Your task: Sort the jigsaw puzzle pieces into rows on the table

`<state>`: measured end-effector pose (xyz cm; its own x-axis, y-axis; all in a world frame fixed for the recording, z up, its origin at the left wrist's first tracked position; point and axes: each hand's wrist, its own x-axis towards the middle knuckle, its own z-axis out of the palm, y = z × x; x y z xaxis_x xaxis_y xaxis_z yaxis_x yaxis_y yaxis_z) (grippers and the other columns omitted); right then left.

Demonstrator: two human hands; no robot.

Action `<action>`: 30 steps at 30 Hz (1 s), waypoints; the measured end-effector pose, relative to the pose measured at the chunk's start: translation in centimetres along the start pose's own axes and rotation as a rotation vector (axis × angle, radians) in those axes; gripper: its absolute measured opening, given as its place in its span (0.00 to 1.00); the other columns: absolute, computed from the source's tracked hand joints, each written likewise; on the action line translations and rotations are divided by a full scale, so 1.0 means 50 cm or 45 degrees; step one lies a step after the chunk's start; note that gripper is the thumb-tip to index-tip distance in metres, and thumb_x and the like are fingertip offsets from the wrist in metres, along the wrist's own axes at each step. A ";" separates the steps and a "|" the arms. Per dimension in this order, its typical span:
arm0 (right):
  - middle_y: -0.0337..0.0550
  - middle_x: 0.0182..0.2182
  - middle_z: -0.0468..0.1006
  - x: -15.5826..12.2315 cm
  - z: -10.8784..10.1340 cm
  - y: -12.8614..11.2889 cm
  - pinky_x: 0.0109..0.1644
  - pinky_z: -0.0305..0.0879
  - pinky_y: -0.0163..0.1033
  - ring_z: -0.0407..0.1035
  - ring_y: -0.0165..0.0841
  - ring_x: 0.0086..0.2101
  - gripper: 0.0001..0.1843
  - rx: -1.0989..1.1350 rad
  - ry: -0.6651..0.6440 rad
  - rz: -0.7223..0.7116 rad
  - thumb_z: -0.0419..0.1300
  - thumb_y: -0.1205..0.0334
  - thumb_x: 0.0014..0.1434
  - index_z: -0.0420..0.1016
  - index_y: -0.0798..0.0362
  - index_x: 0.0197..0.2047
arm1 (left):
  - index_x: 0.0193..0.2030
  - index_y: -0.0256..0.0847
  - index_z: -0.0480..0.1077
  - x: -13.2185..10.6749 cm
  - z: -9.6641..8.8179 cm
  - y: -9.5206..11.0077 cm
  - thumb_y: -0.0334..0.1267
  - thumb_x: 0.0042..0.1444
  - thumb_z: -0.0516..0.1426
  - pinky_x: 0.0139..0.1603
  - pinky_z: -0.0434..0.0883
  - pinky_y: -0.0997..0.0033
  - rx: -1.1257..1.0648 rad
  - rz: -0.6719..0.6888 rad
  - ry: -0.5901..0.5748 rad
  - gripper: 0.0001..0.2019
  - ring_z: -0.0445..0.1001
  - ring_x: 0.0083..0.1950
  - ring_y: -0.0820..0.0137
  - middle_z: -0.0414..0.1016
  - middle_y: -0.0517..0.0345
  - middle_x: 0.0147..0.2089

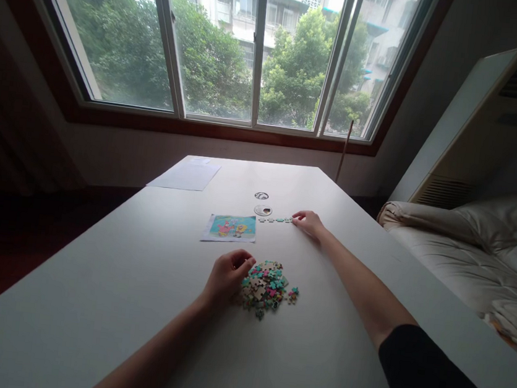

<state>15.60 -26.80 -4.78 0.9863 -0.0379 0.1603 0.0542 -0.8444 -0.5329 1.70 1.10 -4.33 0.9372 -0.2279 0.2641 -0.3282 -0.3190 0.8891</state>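
A heap of small jigsaw puzzle pieces [265,285], turquoise, pink and bare cardboard, lies on the white table. At its left edge rests my left hand [230,272], fingers curled and thumb against the index finger; whatever they may hold is hidden. Farther off, a short row of puzzle pieces [278,220] runs left to right. My right hand [309,222] pinches the puzzle piece at the row's right end, mostly covered by the fingertips. Left of the row lies a picture sheet [233,227] with colourful cartoon figures on turquoise.
Beyond the row are a round silvery disc [263,210] and a dark-patterned round item [261,195]. White paper [186,173] lies at the table's far left. A pale sofa [472,243] stands right of the table [112,283], with a window behind.
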 end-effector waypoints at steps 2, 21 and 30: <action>0.41 0.32 0.75 -0.007 -0.004 -0.002 0.37 0.60 0.33 0.68 0.31 0.32 0.15 0.023 0.025 -0.025 0.59 0.57 0.49 0.75 0.52 0.41 | 0.26 0.37 0.69 0.000 0.000 0.000 0.43 0.49 0.54 0.22 0.61 0.77 0.000 -0.001 -0.001 0.11 0.64 0.21 0.74 0.65 0.63 0.19; 0.38 0.26 0.71 -0.283 -0.056 -0.124 0.29 0.63 0.29 0.65 0.25 0.26 0.14 0.288 -0.599 -0.699 0.63 0.56 0.47 0.75 0.53 0.37 | 0.25 0.36 0.69 -0.002 0.002 0.007 0.42 0.49 0.54 0.22 0.59 0.78 0.036 0.017 0.012 0.11 0.62 0.21 0.74 0.65 0.63 0.19; 0.38 0.26 0.70 -0.287 -0.066 -0.106 0.28 0.61 0.29 0.64 0.26 0.26 0.11 0.202 -0.581 -0.614 0.61 0.56 0.49 0.74 0.54 0.34 | 0.25 0.36 0.69 -0.001 0.000 0.007 0.43 0.50 0.54 0.22 0.59 0.78 0.034 0.010 -0.008 0.11 0.63 0.21 0.74 0.64 0.63 0.19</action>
<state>0.66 -23.57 -1.51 0.8109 0.5818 0.0626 0.4921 -0.6202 -0.6109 1.56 0.99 -4.03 0.9337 -0.2361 0.2691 -0.3389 -0.3411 0.8768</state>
